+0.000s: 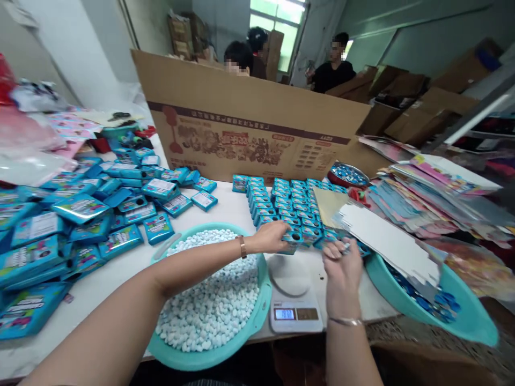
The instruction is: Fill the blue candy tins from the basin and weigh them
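Box (293, 239): small, blue, upright (long axis vertical), printed face toward the wearer, at the front of the rows (289, 201), just behind the scale (295, 303). Left hand (271, 237) grip pinches it. Right hand (341, 264) grip curled closed, contents unclear. White tabletop (225, 206); cluttered workroom, big carton (249, 123).

The fingers of the left hand (271, 236) cover the top of one small box (293, 242); its print cannot be read. The right hand (341, 262) is curled inward, and whether it holds anything cannot be determined. The scale (295, 313) display digits are too small to read. The far cardboard sheet (257, 123) hides the lower bodies of the people (333, 75) behind it. A white card (386, 236) covers much of the right basin (466, 316). The blue packets (28, 257) at near left are cut off by the picture edge.
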The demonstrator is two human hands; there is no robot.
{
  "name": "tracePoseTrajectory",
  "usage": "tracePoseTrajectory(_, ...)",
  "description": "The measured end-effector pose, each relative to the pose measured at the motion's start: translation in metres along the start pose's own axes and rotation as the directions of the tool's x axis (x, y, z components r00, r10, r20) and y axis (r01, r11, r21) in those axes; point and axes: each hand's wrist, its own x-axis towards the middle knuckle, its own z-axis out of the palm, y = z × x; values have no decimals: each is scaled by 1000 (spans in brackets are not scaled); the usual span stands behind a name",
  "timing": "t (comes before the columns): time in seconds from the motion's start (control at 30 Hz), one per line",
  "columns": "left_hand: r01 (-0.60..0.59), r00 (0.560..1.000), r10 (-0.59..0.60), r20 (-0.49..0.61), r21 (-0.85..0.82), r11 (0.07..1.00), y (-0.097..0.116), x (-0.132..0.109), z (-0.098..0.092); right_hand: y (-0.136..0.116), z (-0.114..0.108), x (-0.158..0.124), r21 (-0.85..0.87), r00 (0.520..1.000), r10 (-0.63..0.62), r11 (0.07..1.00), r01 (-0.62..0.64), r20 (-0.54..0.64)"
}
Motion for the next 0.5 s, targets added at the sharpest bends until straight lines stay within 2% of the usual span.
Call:
tracePoseTrajectory(0.07,49,997,-48,-54,20,999,-24,1,-33,-9,-10,-2,8,997,-25,1000,24,70)
tracePoseTrajectory(0.13,129,986,-123,-111,47,991,-55,2,-63,-13,-18,-5,29,997,-18,999,16,80)
tracePoseTrajectory(0.23,278,950,-260,-171,89,957,-109,8,-91,-6,-24,-11,58,999,28,998,-30,33)
tracePoseTrajectory(0.3,360,924,-339,-180,106,927,-145,16,-94,5,-28,-14,67,997,73,995,-73,11)
tracePoseTrajectory(0.37,416,902,-395,-174,113,902,-177,28,-88,18,-35,-15,67,993,117,991,-117,3)
tracePoseTrajectory(0.5,466,879,-448,-162,97,879,-222,56,-69,31,-52,-11,49,979,199,979,-197,-39)
